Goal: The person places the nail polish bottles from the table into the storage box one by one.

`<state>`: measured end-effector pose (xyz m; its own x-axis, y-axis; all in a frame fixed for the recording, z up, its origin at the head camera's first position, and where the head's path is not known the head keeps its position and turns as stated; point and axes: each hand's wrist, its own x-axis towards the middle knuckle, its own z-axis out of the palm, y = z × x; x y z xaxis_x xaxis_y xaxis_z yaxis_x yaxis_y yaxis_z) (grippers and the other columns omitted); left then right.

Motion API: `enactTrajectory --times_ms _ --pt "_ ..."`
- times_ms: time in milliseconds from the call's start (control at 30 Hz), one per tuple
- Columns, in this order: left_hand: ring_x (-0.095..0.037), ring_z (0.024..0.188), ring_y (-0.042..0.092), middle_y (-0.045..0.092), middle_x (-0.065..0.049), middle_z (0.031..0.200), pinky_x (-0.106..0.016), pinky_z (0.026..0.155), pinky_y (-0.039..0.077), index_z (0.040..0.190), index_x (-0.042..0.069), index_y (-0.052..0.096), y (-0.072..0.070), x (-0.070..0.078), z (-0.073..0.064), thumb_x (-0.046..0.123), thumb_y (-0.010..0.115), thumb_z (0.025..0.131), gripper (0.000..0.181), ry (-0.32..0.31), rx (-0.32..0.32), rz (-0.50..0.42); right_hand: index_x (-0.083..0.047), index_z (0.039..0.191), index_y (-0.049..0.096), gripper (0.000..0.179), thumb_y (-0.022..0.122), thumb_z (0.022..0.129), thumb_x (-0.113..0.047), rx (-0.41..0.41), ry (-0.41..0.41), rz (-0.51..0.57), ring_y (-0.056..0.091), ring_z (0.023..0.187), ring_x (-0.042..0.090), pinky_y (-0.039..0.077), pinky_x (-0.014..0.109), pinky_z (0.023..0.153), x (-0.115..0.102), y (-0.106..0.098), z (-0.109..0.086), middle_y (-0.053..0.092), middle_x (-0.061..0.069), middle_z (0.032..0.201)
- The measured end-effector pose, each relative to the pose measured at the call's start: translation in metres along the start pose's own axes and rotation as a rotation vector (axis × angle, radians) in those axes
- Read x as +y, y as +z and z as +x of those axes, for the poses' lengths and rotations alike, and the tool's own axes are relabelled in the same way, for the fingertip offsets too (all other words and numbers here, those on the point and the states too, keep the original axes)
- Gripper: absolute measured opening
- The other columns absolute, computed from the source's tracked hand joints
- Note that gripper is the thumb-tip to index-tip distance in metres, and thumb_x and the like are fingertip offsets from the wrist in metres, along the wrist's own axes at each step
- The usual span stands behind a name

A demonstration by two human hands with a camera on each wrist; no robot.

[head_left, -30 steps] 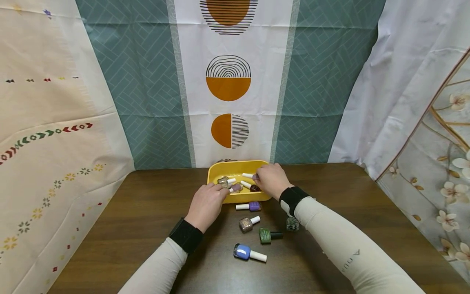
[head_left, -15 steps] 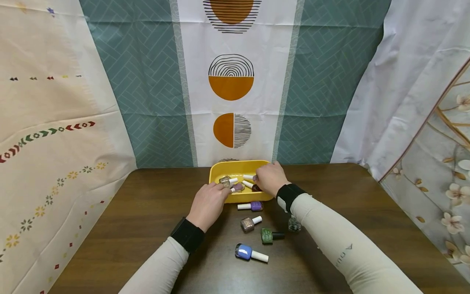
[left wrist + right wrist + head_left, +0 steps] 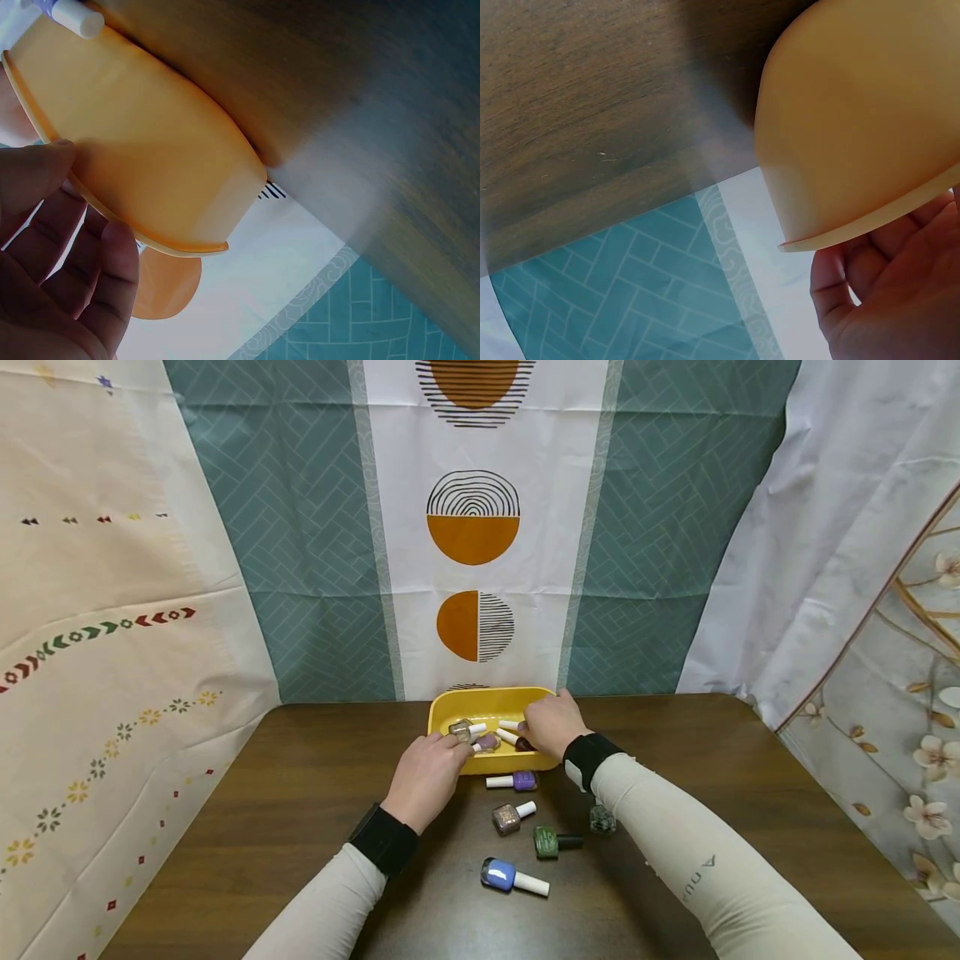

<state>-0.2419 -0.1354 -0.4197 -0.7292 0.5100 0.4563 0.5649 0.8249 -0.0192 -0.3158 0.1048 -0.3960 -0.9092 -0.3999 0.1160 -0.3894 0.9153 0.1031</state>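
We see both hands on the yellow tray (image 3: 502, 764), at the far middle of the tabletop (image 3: 300, 827). The left hand (image 3: 425, 777) pinches its near-left rim between thumb and fingers; the right hand (image 3: 557, 724) grips the right rim with curled fingers, its thumb hidden from us. Compared with a second ago, we find both holds unchanged and the tray still just beyond the purple bottle (image 3: 525, 781); our head view has only swung slightly left. Inside the tray we see a pale gold bottle (image 3: 459, 731), a mauve bottle (image 3: 487, 742) and a dark bottle (image 3: 522, 744). Nearer us lie the glittery brown bottle (image 3: 506, 819), green bottle (image 3: 546, 842) and blue bottle (image 3: 498, 874).
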Motion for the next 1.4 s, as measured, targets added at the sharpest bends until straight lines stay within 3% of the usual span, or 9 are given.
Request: enactTrajectory --times_ms 600,900,1167,1400 --pt "-0.023 0.093 0.070 0.082 -0.002 0.109 -0.037 0.083 0.060 0.113 0.015 0.086 0.001 0.002 0.000 0.013 0.086 0.098 0.015 -0.001 -0.006 0.012 -0.010 0.089 0.077 0.027 0.077 0.106 -0.032 -0.052 0.009 -0.045 0.068 0.081 0.027 0.042 0.049 0.091 0.004 0.004 0.000 0.073 0.004 0.079" --pt "-0.023 0.094 0.070 0.082 -0.002 0.110 -0.037 0.084 0.060 0.112 0.015 0.086 0.002 0.002 -0.001 0.012 0.086 0.098 0.015 -0.006 -0.009 0.018 -0.009 0.095 0.078 0.027 0.077 0.106 -0.034 0.002 0.008 -0.042 0.071 0.086 0.029 0.047 0.052 0.096 0.004 -0.004 -0.008 0.076 0.007 0.085" --pt "-0.023 0.093 0.070 0.082 -0.002 0.108 -0.038 0.081 0.059 0.111 0.014 0.085 0.002 0.001 -0.001 0.011 0.086 0.098 0.013 0.006 0.013 0.014 -0.006 0.132 0.077 0.039 0.074 0.108 -0.037 0.040 -0.010 0.020 0.073 0.117 0.032 0.047 0.056 0.109 0.006 -0.012 -0.021 0.079 0.010 0.124" --pt "-0.022 0.093 0.071 0.081 -0.001 0.107 -0.037 0.081 0.059 0.111 0.015 0.086 0.001 0.000 0.000 0.011 0.086 0.098 0.013 0.011 0.013 0.028 -0.004 0.150 0.066 0.058 0.072 0.108 -0.044 0.097 -0.041 0.105 0.063 0.138 0.034 0.039 0.057 0.121 0.015 -0.016 -0.038 0.069 0.015 0.148"
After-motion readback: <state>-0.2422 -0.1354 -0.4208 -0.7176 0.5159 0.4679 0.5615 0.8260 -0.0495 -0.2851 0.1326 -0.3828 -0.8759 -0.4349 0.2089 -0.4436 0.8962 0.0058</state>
